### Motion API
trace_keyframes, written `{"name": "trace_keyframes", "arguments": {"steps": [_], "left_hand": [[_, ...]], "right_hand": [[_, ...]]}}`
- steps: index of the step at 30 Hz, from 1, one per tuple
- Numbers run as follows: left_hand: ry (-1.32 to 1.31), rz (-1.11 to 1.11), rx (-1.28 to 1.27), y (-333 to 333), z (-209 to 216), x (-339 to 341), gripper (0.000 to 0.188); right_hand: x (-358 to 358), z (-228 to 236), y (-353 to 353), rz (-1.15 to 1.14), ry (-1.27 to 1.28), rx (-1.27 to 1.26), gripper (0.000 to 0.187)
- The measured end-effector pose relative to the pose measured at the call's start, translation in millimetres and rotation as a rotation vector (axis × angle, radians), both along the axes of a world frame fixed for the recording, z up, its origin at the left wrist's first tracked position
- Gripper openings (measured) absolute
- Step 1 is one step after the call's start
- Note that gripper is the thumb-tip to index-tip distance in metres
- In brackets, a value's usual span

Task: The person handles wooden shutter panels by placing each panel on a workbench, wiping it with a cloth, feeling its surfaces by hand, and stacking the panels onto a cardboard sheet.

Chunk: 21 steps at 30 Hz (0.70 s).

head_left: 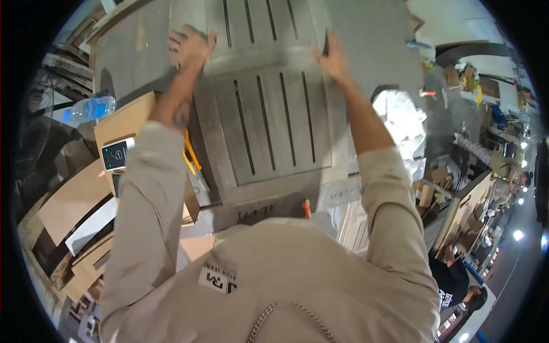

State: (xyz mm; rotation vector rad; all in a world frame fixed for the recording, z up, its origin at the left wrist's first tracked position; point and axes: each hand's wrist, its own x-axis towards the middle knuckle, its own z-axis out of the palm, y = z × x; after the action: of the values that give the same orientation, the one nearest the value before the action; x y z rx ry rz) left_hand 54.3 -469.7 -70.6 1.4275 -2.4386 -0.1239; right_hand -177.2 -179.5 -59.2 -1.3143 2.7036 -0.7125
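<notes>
A grey-brown wooden panel with rows of long dark slots lies in front of me, its long sides running away from my body. My left hand is at the panel's far left edge, fingers spread, with nothing in it. On the opposite side, my right hand is by the right edge, thumb apart from the fingers and holding nothing visible. The fingertips are slightly blurred, so I cannot tell how firmly either hand touches the wood.
Left of the panel are a water bottle, a small device with a lit screen and cut boards. White crumpled material lies at the right. An orange-tipped tool is near my chest. Another person is at lower right.
</notes>
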Motion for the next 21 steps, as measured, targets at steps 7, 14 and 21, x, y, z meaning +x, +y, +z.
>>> {"name": "trace_keyframes", "arguments": {"steps": [7, 14, 21], "left_hand": [[0.147, 0.075, -0.098, -0.8, -21.1, -13.4, 0.093], [0.169, -0.038, -0.140, -4.5, -2.6, -15.0, 0.087], [0.110, 0.096, -0.024, 9.6, 10.9, -20.4, 0.080]], "right_hand": [[-2.0, -15.6, 0.0, -0.070, 0.038, -0.140, 0.045], [-0.8, -5.7, 0.8, -0.065, 0.157, -0.120, 0.054], [22.4, 9.3, -4.0, -0.103, 0.251, 0.019, 0.049]]}}
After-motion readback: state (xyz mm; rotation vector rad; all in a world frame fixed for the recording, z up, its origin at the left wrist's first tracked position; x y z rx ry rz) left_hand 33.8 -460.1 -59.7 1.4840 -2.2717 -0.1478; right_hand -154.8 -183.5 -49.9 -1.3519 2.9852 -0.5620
